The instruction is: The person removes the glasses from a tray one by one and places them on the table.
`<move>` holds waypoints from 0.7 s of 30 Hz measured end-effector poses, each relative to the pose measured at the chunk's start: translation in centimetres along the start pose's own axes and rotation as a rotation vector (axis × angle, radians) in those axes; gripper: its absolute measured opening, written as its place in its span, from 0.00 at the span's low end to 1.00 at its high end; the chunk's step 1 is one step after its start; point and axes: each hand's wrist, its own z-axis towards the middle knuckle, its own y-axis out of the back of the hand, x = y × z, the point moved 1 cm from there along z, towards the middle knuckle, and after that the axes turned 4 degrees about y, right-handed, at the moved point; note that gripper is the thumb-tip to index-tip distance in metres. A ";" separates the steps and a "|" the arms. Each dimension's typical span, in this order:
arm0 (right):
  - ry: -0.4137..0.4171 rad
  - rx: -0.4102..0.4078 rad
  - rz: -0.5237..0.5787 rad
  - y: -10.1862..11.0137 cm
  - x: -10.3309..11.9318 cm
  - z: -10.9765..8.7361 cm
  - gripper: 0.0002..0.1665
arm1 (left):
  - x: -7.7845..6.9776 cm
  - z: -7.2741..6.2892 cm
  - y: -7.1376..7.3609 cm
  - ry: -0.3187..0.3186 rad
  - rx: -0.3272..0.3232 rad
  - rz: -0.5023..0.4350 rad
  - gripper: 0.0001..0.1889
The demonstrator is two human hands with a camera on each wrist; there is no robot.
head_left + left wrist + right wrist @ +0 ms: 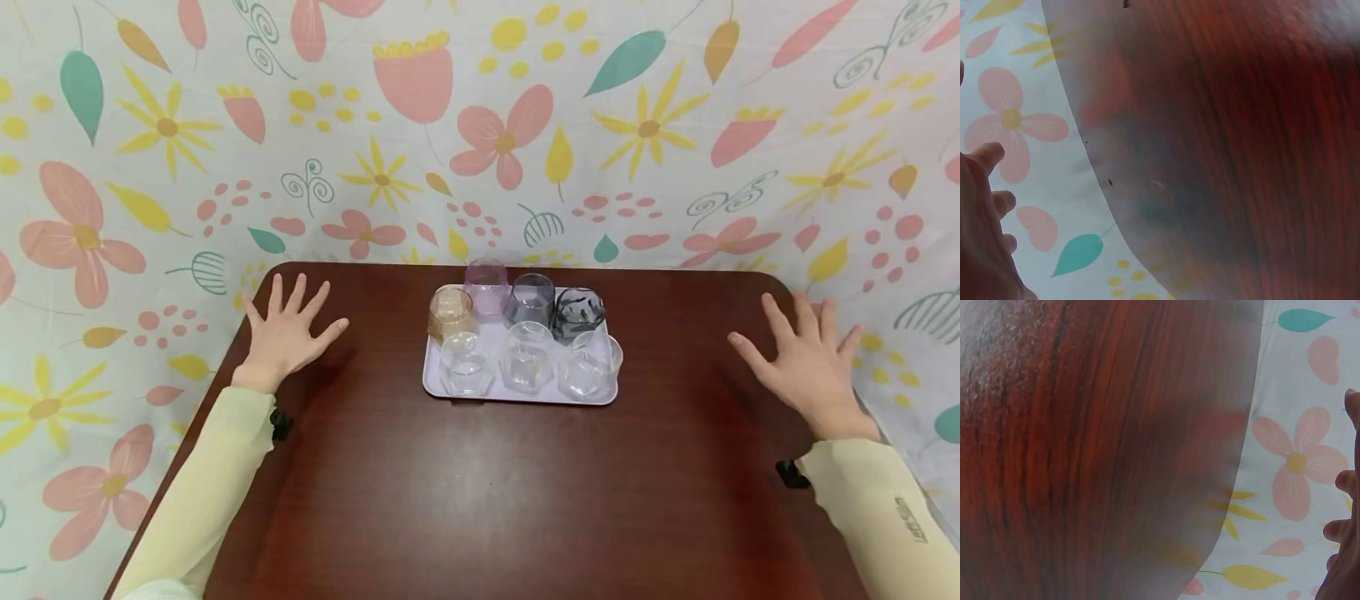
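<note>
My left hand [283, 340] is spread with straight fingers over the table's left side, holding nothing. On the opposite side my right hand [810, 367] is likewise spread and holds nothing. Between them, far from both, a pale lilac tray [489, 392] carries several glasses. Its back row has an amber glass [452, 312], a pink glass [487, 287], a grey glass [531, 300] and a dark-patterned glass [579, 312]. Clear glasses stand in front: one at left [467, 367], one in the middle [527, 358], one at right [590, 367]. Only fingers show in the wrist views.
The dark red-brown wooden table [480, 492] has rounded far corners and a glossy, reflecting top. A white flower-patterned cloth [420, 183] hangs behind it and along both sides. Each wrist wears a small black device, one on the left [281, 425] and one on the right [792, 474].
</note>
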 end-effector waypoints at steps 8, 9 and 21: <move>0.002 -0.007 0.004 0.1 1.0 -0.2 0.54 | -0.1 -0.7 0.1 0.000 -0.007 0.013 0.47; 0.003 -0.015 0.009 0.1 1.1 -0.2 0.54 | -0.3 -0.7 0.1 -0.002 -0.004 0.011 0.47; 0.020 -0.086 0.035 -0.1 2.1 -0.6 0.51 | -0.7 -1.2 0.0 -0.008 0.031 0.033 0.46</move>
